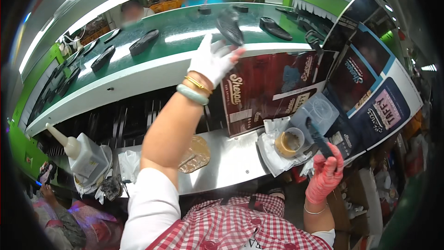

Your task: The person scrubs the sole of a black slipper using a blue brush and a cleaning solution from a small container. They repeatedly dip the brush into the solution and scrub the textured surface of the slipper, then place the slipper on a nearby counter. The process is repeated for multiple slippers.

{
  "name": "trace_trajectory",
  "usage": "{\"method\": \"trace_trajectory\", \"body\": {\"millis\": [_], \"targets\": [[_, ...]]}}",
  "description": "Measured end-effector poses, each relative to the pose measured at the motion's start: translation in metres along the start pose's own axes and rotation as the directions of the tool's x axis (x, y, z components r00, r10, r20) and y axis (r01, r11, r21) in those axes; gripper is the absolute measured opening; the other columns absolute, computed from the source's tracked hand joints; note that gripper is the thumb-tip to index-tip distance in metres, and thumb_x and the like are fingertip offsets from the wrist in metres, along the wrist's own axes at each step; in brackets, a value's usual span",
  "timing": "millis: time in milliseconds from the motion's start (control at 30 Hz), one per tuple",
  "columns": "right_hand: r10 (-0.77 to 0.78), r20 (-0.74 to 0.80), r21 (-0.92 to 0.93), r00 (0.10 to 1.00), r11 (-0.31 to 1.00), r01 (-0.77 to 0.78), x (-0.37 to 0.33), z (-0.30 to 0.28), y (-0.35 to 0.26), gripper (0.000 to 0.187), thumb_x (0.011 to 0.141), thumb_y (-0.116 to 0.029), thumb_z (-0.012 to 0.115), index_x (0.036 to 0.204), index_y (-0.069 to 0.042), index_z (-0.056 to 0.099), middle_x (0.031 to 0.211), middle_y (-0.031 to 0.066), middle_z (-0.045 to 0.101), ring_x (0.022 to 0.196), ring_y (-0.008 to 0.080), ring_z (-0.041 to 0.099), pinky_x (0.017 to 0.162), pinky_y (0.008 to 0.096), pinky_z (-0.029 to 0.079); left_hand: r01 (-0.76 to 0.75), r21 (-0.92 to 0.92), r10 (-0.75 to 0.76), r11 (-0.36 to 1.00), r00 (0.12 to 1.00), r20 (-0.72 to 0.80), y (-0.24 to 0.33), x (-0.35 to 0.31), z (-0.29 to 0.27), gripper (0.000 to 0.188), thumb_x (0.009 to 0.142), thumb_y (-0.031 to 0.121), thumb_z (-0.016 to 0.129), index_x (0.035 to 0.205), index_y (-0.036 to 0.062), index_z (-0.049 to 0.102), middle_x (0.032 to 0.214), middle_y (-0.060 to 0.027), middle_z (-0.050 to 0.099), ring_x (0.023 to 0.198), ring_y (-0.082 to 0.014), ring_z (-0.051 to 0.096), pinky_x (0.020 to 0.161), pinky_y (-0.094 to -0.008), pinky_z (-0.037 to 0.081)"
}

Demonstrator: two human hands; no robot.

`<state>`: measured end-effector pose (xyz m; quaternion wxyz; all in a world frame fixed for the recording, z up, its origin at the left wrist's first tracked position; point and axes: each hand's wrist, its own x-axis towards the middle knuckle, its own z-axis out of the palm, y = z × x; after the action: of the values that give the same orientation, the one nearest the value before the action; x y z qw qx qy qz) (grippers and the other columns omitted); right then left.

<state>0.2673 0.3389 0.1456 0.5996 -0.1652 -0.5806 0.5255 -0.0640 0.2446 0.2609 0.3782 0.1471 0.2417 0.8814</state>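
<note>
- Green conveyor belt (175,50) curves across the upper part of the view, with two blurred people behind it and black shoe soles spaced along its surface.
- At the lower left, another person's hand (47,193) is just beside a small dark shoe (47,174).
- Next comes a whitish squeeze bottle (88,159), its long nozzle tilted up to the left, at the left end of a metal shelf (231,155).
- On the belt beyond, a black sole (144,41) lies apart from the hands.
- The left hand (212,62), in a white glove with reddish fingertips, reaches over the belt's near edge, fingers spread apart. Its outer fingertips meet the lower end of a motion-blurred black shoe sole (230,28) above the belt; I cannot tell whether they pinch it.
- Below that forearm, a translucent amber pad (196,153) lies on the shelf.
- Further right, another sole (276,28) rests on the belt, behind an upright dark-red cardboard panel (273,81).
- Then a clear plastic cup (289,142), with yellowish-brown contents, stands on crumpled white paper.
- The right hand (325,173), in a pinkish-red glove, has its fingers closed around the lower end of a slim dark tool (317,136), which points up and left near the cup.
</note>
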Motion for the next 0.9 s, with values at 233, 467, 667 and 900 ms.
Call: {"method": "trace_trajectory", "body": {"millis": [233, 467, 667, 900], "targets": [[0.2, -0.04, -0.072, 0.979, 0.977, -0.202, 0.0, -0.035, -0.001, 0.022, 0.088, -0.014, 0.059, 0.106, -0.002, 0.062, 0.069, 0.0022, 0.06, 0.058, 0.007, 0.052, 0.051, 0.0184, 0.039, -0.207, 0.692, 0.548, -0.691, 0.474, 0.689, 0.133, 0.071, -0.08, 0.034, 0.085, 0.032, 0.052, 0.105, 0.0062, 0.062, 0.098, -0.0157, 0.064, 0.087, -0.0311, 0.062, 0.076, -0.0395, 0.049], [0.343, -0.112, -0.059, 0.933, 0.935, -0.351, 0.017, -0.032, 0.003, 0.021, 0.088, -0.014, 0.06, 0.104, -0.001, 0.062, 0.075, -0.0003, 0.06, 0.06, 0.0052, 0.053, 0.055, 0.0176, 0.041, 0.544, 0.519, 0.509, -0.659, 0.831, -0.224, 0.289, 0.092, -0.171, 0.078, 0.075, 0.057, 0.056, 0.119, -0.0074, 0.053, 0.122, -0.0236, 0.053, 0.116, -0.0322, 0.051, 0.096, -0.0361, 0.037], [0.396, -0.059, -0.234, 0.916, 0.887, -0.399, 0.038, -0.045, 0.03, 0.026, 0.087, -0.021, 0.061, 0.101, 0.001, 0.063, 0.074, 0.0011, 0.061, 0.062, 0.0064, 0.056, 0.057, 0.019, 0.044, 0.068, 0.957, 0.518, 0.283, 0.828, -0.212, 0.286, 0.094, -0.164, 0.051, 0.074, 0.045, 0.064, 0.102, 0.0018, 0.061, 0.1, -0.0117, 0.062, 0.09, -0.0232, 0.058, 0.078, -0.0319, 0.047], [0.434, 0.021, -0.444, 0.901, 0.811, -0.38, 0.048, -0.053, 0.075, 0.03, 0.086, -0.027, 0.062, 0.101, 0.0, 0.064, 0.073, 0.0061, 0.062, 0.061, 0.0111, 0.058, 0.058, 0.0237, 0.046, -0.513, 0.612, 0.332, 0.602, 0.858, 0.392, 0.049, -0.075, -0.065, 0.077, 0.077, 0.024, 0.071, 0.136, 0.0001, 0.027, 0.113, -0.0109, 0.054, 0.105, -0.0223, 0.053, 0.096, -0.0385, 0.043]]}}
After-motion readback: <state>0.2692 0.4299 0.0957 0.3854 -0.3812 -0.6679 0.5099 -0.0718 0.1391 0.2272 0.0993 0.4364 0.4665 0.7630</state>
